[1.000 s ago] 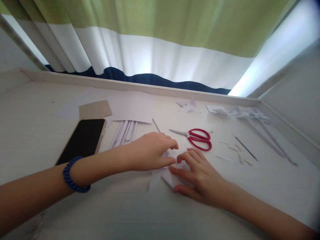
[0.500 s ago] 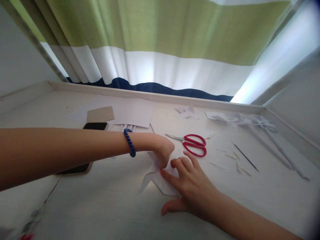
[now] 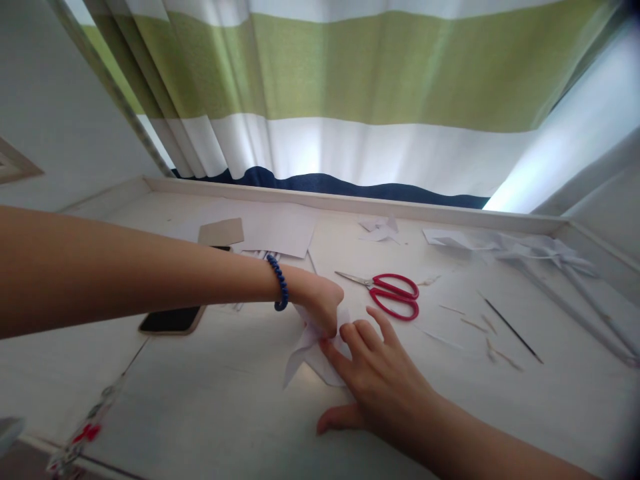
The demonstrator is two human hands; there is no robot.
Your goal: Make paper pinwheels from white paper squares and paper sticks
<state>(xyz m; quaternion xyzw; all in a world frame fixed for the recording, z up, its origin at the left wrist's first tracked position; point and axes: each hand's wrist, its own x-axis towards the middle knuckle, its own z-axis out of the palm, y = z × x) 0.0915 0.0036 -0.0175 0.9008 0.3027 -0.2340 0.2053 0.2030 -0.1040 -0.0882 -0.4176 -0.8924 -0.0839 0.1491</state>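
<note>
Touching the folded paper (image 3: 299,357), well in from the far edge of the bench (image 3: 240,407), are the left hand (image 3: 320,303), curled, its grip hidden, and the right hand (image 3: 370,363), thumb spread wide.

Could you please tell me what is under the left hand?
Under the left hand is white folded paper; one flap sticks out toward the person. The right hand touches it too. The part covered by the two hands cannot be seen.
</note>
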